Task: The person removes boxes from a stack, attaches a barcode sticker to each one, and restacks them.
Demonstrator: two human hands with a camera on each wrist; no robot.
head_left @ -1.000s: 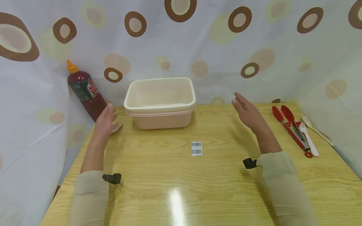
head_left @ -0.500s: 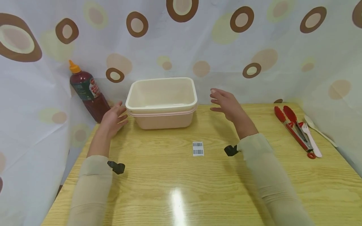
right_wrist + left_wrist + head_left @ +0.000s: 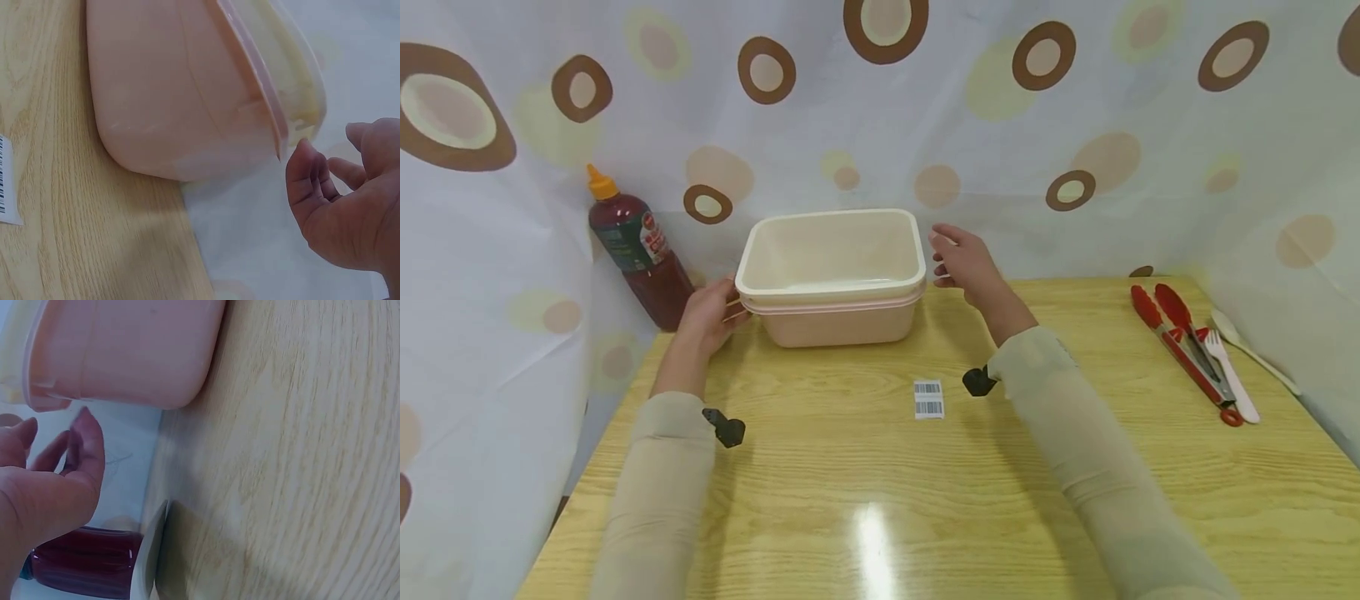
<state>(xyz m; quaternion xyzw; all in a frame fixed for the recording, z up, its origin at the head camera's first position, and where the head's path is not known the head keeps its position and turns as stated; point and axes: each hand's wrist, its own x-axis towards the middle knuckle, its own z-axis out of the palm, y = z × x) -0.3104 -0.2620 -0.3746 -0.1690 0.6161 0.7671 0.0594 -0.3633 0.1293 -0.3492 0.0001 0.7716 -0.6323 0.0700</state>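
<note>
Possibly the cream tub point(image 3: 835, 246), nested in the pink tub point(image 3: 838, 327) near the bench's point(image 3: 805, 475) back edge, pulls loose if gripped alone; left hand point(image 3: 706, 317) and right hand point(image 3: 967, 262) hold nothing, fingers loosely apart.

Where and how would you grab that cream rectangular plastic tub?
Probably take the cream rectangular plastic tub under its rim at both short ends, coming from left and right: it sits upright, that rim exposed above the pink rectangular plastic tub.

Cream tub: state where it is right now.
In the head view, just left of centre, the cream tub sits nested in the pink tub, between left hand and right hand.
</note>
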